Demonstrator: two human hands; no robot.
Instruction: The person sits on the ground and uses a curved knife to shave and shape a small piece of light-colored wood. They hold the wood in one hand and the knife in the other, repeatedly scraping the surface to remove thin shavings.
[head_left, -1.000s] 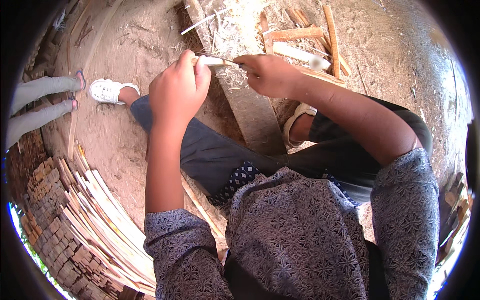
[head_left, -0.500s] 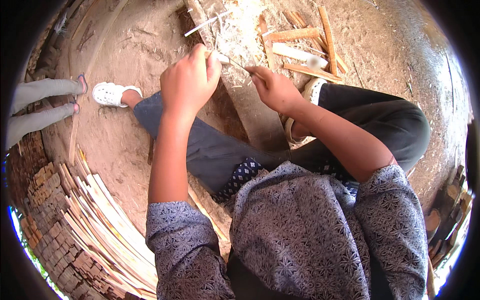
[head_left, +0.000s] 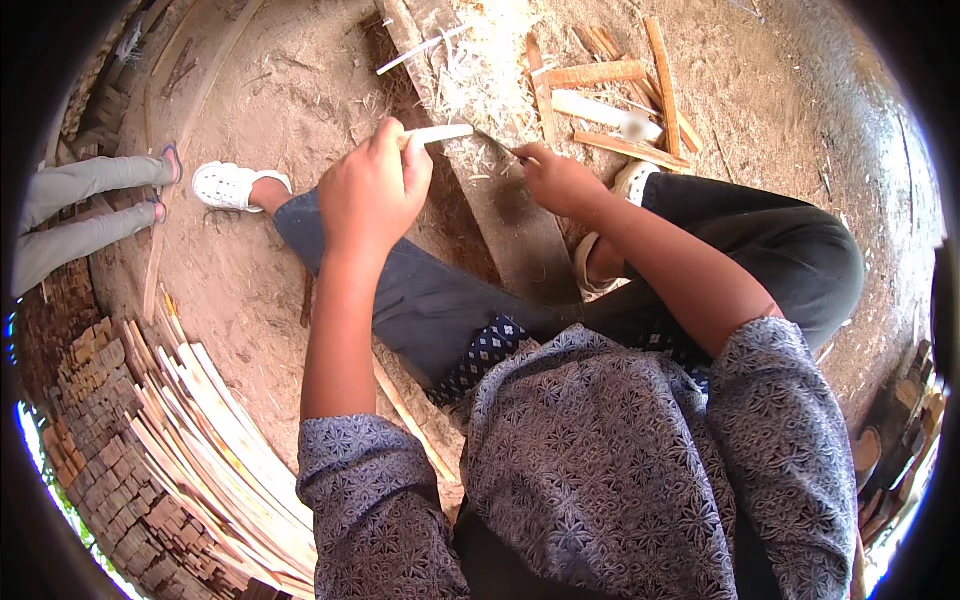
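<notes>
My left hand (head_left: 372, 195) is closed around a short pale wooden stick (head_left: 445, 133), whose free end points right. A knife (head_left: 497, 142) is gripped in my right hand (head_left: 563, 182); its thin dark blade slants up and left toward the stick's end. The blade tip is close to that end, and I cannot tell whether they touch. My right fingers cover the handle. Both hands are above a wooden plank (head_left: 515, 225) lying between my legs. Pale shavings (head_left: 485, 75) are heaped on its far part.
Loose wood strips (head_left: 597, 73) and a pale pointed piece (head_left: 605, 112) lie beyond my right hand. A thin white strip (head_left: 422, 50) crosses the plank's far left edge. Long slats (head_left: 215, 430) and stacked wood blocks (head_left: 110, 445) are at lower left. Another person's legs (head_left: 95, 190) stand at far left.
The knife and my right hand have moved slightly right, away from my left hand. The pale stick now points right and shows more of its length.
</notes>
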